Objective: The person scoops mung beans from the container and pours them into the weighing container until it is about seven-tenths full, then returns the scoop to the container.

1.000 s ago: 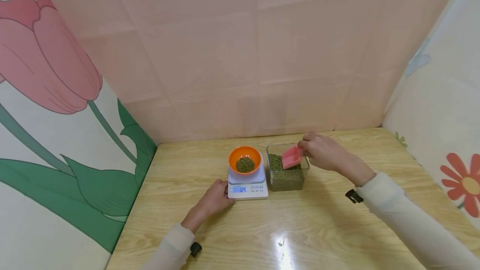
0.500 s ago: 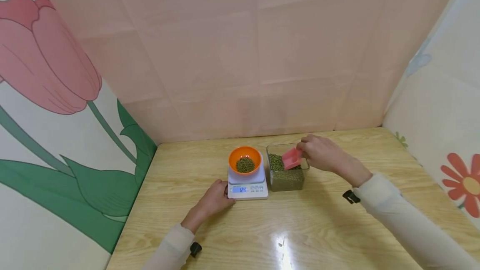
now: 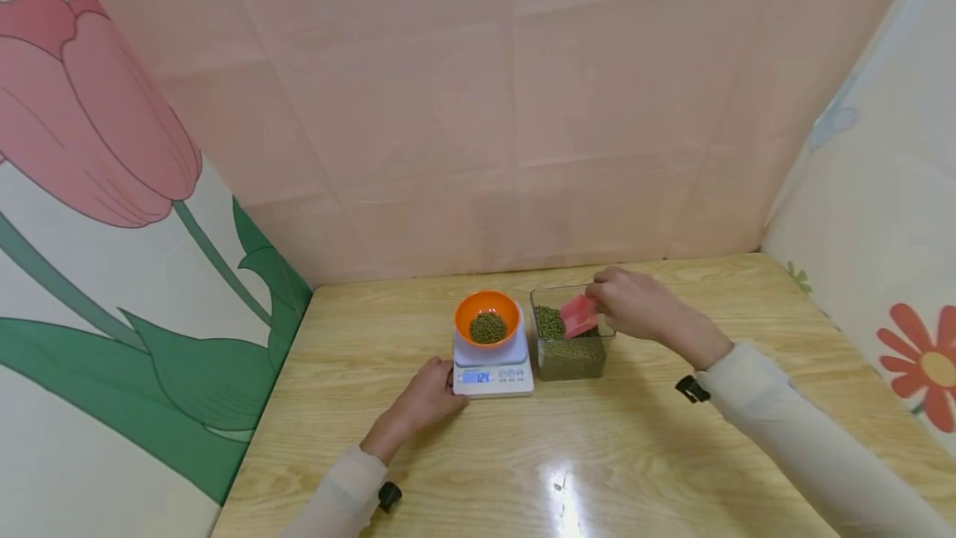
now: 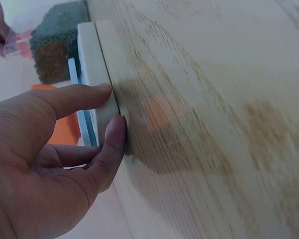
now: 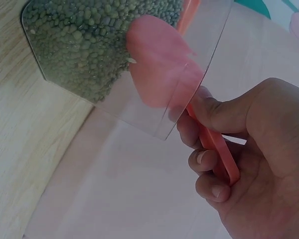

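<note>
My right hand [image 3: 635, 303] grips the handle of a pink scoop [image 5: 159, 59], its fingers curled round it. The scoop's head is inside a clear container [image 3: 571, 359] of mung beans [image 5: 89, 40], at the top of the beans. With thumb and fingers, my left hand [image 3: 429, 395] holds the front left corner of a white kitchen scale [image 4: 95, 59]. On the scale stands an orange bowl [image 3: 465, 330] with some mung beans in its bottom. The scale's lit display [image 3: 478, 377] appears to read 124.
The container stands right beside the scale on a wood-grain table [image 3: 358, 330]. Behind them rises a pink-covered wall [image 3: 448, 148], with flower-patterned panels [image 3: 112, 289] at both sides.
My right hand has shifted slightly left, and the scoop has tipped a little within the container. My left hand, the scale and the bowl have stayed in place.
</note>
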Tool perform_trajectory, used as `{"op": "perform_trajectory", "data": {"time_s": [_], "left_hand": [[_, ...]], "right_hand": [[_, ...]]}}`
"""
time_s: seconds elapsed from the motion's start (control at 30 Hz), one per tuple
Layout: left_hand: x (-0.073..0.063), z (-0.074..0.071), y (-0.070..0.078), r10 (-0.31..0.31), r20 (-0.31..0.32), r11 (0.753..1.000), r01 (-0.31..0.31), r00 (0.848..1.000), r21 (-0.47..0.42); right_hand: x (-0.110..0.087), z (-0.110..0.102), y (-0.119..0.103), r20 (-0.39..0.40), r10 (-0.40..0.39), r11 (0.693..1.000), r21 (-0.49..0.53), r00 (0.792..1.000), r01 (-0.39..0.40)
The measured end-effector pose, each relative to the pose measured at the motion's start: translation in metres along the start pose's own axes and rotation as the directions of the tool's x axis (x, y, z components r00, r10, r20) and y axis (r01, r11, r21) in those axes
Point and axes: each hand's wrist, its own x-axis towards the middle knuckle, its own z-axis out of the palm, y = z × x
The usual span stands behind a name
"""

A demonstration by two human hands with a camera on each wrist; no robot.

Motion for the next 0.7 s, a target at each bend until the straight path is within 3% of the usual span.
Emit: {"op": "perform_trajectory", "data": {"time_s": [0.7], "left_hand": [[-0.002, -0.002, 0.001, 0.005, -0.005, 1.000, -0.006, 1.000, -0.003]], "right_hand": [[0.008, 0.012, -0.003, 0.004, -0.014, 0.999, 0.051, 1.000, 0.014]]}}
